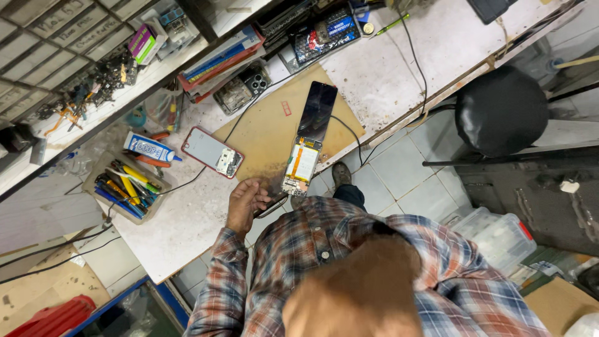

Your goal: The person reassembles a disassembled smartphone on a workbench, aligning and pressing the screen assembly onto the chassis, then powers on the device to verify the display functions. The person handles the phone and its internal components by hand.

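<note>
An opened phone (302, 163) lies on a brown work mat (265, 134). Its inside shows an orange flex cable, and its dark screen (318, 111) is folded away from it. My left hand (245, 203) is at the bench's near edge, curled on a dark flat part (274, 203) that touches the phone's lower end. My right hand (352, 290) is a brown blur close to the camera with a plaid sleeve around it. Its fingers cannot be made out.
A second phone (212, 151) with a red frame lies left of the mat. A tray of pens and tools (125, 186), a blue-and-white tube (150, 148) and a parts case (319, 34) stand further off. A black stool (501, 111) stands on the tiled floor and a clear plastic box (499, 237) beside it.
</note>
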